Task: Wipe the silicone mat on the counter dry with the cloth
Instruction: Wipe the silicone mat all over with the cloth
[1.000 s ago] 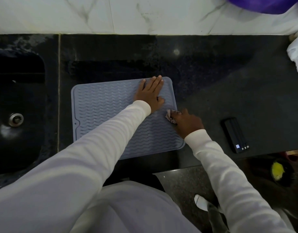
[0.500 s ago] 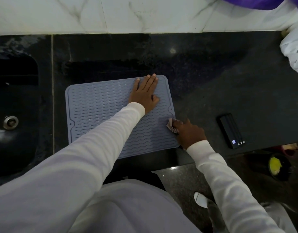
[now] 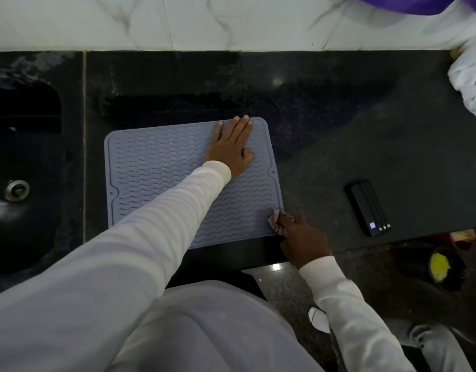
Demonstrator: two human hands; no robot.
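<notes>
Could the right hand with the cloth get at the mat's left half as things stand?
Probably not directly: the left forearm lies diagonally across the mat, between the right hand, gripping the cloth, and that half.

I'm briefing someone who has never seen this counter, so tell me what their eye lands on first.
First, the grey silicone mat lying mid-counter, with the left hand pressed flat on its far right part. Next, the right hand at the mat's near right corner, gripping a small pinkish cloth. Then the black sink on the left and a black power bank on the right.
</notes>
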